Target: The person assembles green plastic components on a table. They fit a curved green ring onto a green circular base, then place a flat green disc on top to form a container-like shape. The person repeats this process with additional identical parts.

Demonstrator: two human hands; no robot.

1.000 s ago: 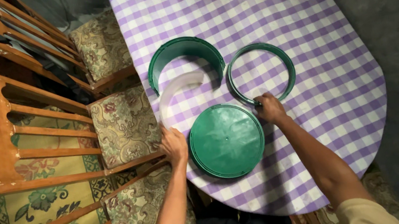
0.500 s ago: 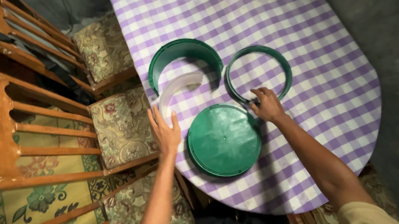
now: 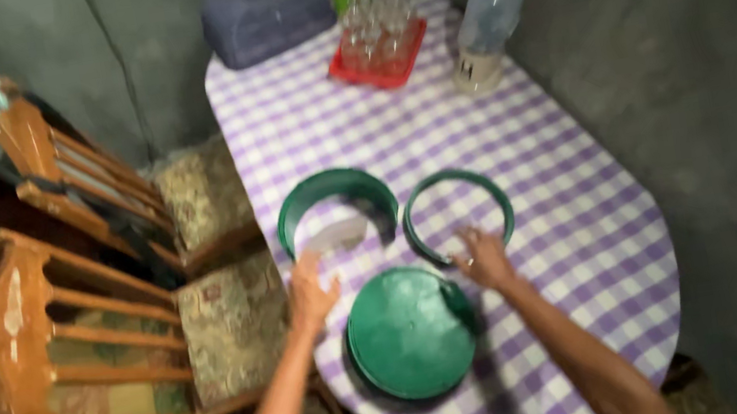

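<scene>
Dim and motion-blurred throughout, brightest on the checked tablecloth (image 3: 516, 144) toward twelve o'clock, falling into deep shadow along the walls at three and the chairs (image 3: 60, 315) at nine, with smeared edges on both hands and no crisp detail or glare anywhere.

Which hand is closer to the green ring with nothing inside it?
The right hand. It rests at the near rim of the green ring, seemingly touching it. The left hand is farther off, beside the half-round green piece holding something white.
</scene>
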